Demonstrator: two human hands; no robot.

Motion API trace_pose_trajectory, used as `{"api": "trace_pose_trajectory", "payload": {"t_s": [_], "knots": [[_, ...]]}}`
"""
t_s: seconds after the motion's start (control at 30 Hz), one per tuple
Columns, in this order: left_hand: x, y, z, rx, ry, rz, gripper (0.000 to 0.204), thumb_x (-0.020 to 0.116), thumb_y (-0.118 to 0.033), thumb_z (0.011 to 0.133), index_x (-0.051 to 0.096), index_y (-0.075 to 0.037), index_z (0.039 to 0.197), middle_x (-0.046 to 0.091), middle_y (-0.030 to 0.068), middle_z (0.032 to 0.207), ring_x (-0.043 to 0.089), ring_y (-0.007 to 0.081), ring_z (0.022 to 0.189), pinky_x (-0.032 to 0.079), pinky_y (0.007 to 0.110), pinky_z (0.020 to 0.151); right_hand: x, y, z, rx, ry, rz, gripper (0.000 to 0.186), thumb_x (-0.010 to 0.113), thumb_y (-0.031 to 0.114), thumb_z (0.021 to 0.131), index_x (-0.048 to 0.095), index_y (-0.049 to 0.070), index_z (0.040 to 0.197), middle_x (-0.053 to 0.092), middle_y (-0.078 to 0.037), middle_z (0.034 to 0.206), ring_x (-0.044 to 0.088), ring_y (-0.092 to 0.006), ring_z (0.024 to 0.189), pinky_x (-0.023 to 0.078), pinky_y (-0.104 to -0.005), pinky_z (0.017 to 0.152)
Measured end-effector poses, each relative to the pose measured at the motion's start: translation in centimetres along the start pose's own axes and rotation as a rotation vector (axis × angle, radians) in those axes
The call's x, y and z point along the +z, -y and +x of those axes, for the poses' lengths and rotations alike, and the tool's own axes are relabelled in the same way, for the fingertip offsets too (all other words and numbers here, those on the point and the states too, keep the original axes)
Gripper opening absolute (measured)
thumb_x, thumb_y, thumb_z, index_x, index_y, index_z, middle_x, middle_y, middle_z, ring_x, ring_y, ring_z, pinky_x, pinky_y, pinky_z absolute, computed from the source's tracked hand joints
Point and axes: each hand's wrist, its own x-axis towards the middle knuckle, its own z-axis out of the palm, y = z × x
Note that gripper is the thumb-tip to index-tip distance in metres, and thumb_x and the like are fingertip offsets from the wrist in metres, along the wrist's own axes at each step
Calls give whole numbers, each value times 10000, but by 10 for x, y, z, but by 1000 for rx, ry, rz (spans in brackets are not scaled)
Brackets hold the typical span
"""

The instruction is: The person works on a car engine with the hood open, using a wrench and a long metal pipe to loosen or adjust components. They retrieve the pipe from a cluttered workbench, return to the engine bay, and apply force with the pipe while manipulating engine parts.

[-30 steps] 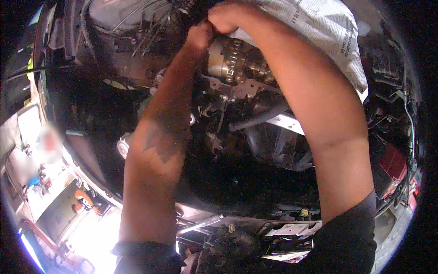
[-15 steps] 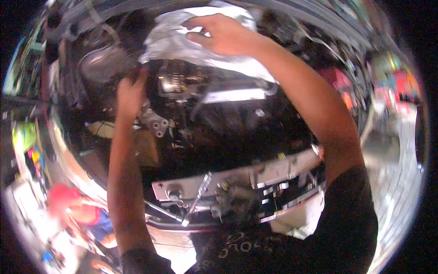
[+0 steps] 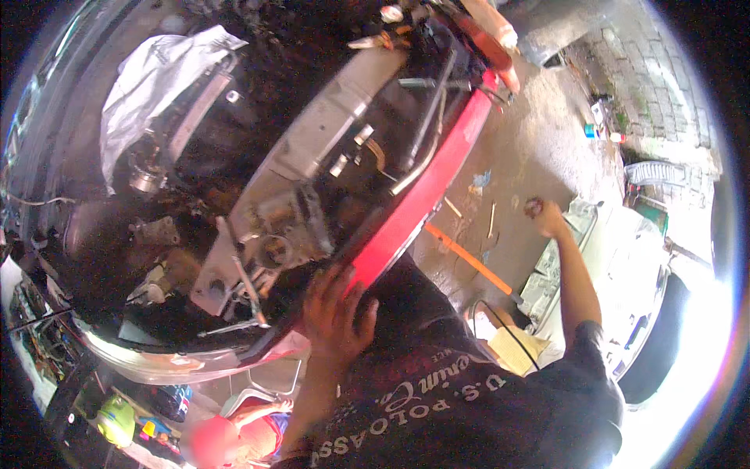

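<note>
My left hand (image 3: 336, 313) lies flat with its fingers spread on the front edge of a car's engine bay, at the end of a red front bar (image 3: 418, 199). Away from the car, over the floor, my right hand (image 3: 551, 220) is closed; a small dark shape shows at its fingertips, too small to name. Beyond the red bar a pale metal crossmember (image 3: 301, 144) runs through the bay. On this crossmember, close to my left hand, lies a ratchet-like metal tool (image 3: 248, 281). Further back, a crumpled silvery-white sheet (image 3: 160, 82) covers part of the engine.
An orange bar (image 3: 473, 258) lies on the floor (image 3: 512, 156) beside me. A whitish panel or case (image 3: 594, 266) stands below my right hand, near a yellowish piece of card (image 3: 516, 348). A person in red (image 3: 246, 430) is at the lower left, beside a white chair (image 3: 262, 383).
My view has swung to the right. Both hands have left the engine and the silvery sheet: the left is now on the car's front edge, the right out over the floor.
</note>
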Motion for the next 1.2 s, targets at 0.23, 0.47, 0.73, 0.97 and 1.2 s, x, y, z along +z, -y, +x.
{"api": "trace_pose_trajectory", "payload": {"t_s": [0.23,0.47,0.73,0.97,1.2], "knots": [[36,28,-22,55,130,291,346,699,-261,857,637,-40,1116,599,170,1274,514,364,1262,442,489,1032,241,-148,-16,83,398,174,449,658,188,872,564,-13,1262,638,-149,1215,620,-230,1013,516,-376,864],[43,19,-26,34,146,460,481,788,-351,754,670,12,1047,634,206,1220,592,368,1186,505,451,998,389,-253,54,301,570,-33,417,702,195,855,593,-19,1196,648,-138,1117,629,-238,940,532,-383,827],[47,17,-30,104,-23,520,530,805,-339,721,673,68,1033,664,255,1144,639,427,1088,545,463,913,437,-282,67,361,640,-13,386,752,203,836,626,-26,1120,658,-126,1005,639,-248,857,551,-392,785],[53,19,-24,104,-143,367,503,827,-303,689,656,18,1036,652,195,1194,630,375,1121,545,454,923,336,-229,106,551,1059,445,363,782,209,834,646,-35,1065,667,-119,918,659,-264,793,579,-411,760],[56,19,-31,-1,-40,359,331,750,-279,774,667,-36,982,645,145,1216,598,306,1185,515,392,997,322,-202,97,435,1036,376,399,782,304,823,649,-14,1023,632,-109,824,640,-257,709,550,-452,609]]}}
